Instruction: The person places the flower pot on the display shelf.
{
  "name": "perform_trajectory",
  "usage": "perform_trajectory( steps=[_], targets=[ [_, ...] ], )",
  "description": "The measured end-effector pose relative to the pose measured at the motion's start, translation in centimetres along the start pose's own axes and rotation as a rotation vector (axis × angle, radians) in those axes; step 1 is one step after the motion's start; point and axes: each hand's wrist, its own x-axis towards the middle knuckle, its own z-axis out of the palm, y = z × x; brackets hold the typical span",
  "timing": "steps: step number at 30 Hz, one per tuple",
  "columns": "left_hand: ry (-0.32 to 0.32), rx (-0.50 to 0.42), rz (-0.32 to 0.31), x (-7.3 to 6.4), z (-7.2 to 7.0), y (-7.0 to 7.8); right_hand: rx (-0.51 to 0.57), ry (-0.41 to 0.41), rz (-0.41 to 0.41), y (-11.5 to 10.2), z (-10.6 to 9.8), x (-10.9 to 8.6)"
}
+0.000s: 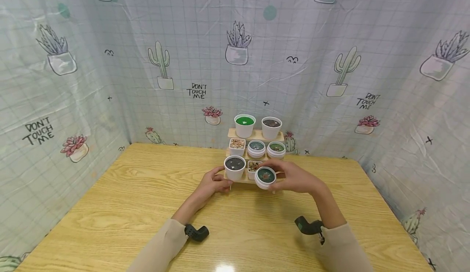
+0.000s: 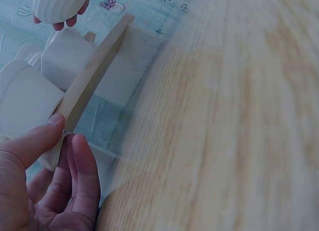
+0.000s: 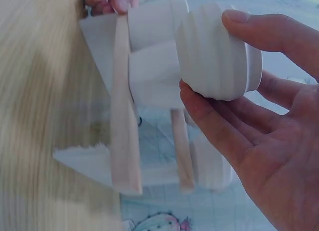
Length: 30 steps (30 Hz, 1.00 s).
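Note:
My right hand (image 1: pixel 295 177) holds a small white ribbed pot (image 1: pixel 265 176) with a dark green top, its thumb and fingers around the sides. The pot is raised in front of the bottom tier of a wooden display stand (image 2: pixel 94 71). My left hand (image 1: pixel 211 185) pinches the left end of that bottom board between thumb and fingers. Beside it on the board stands a round white pot (image 1: pixel 235 173) with a dark grey top. A square pot of mixed pebbles (image 1: pixel 253 166) sits to its right, partly hidden by the held pot.
On the middle tier are a square pot of pale pebbles (image 1: pixel 237 146) and two round ribbed pots (image 1: pixel 256 149). The top tier bears a green-topped pot (image 1: pixel 244 126) and a brown-topped pot (image 1: pixel 271 128). A patterned curtain (image 1: pixel 198 39) hangs behind the wooden table (image 1: pixel 147 190).

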Motion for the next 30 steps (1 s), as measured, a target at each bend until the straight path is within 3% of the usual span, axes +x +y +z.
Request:
perform_trajectory(
  steps=[11, 30],
  targets=[
    [0.010, -0.004, -0.008, -0.1, 0.0, 0.1, -0.042, 0.101, 0.017, 1.5, -1.6, -0.8],
    [0.004, -0.002, -0.014, -0.1, 0.0, 0.3, -0.166, 0.191, 0.087, 3.5, -1.3, -0.5]
  ],
)
